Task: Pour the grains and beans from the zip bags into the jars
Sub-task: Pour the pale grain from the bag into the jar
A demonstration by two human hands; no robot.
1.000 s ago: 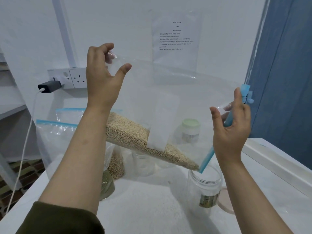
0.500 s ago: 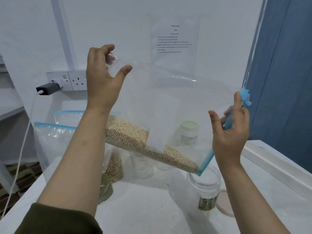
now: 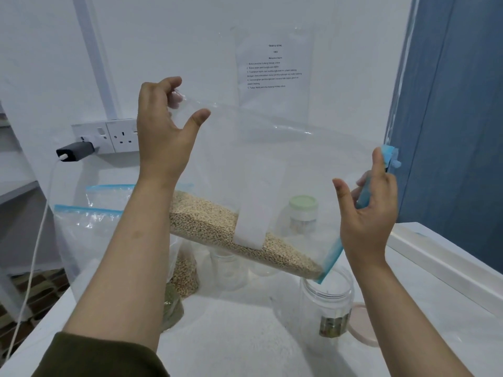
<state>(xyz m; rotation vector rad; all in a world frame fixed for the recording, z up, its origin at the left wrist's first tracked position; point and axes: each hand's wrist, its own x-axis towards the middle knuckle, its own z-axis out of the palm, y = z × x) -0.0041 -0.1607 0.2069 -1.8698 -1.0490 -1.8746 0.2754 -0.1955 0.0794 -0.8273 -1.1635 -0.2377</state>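
A large zip bag (image 3: 272, 164) of clear, glossy film with a white label patch is held tilted in the air above the surface (image 3: 239, 336), which is white and faintly speckled. The left hand (image 3: 163, 137) pinches the bag's raised closed corner between thumb and fingertips; the right hand (image 3: 367, 210) grips the blue zip strip at the mouth end. Pale, round, beige grains (image 3: 231, 238) lie in a sloping wedge along the bag's lower edge, reaching down to the lowest corner. That corner hangs just over the open mouth of a clear ribbed plastic jar (image 3: 326, 303) with a small printed label. Behind stand more clear jars, one with a pale green lid (image 3: 303, 204), and other blue-topped bags (image 3: 89, 240) at the left. The surface's raised white edge runs along the right, with bare room in front.
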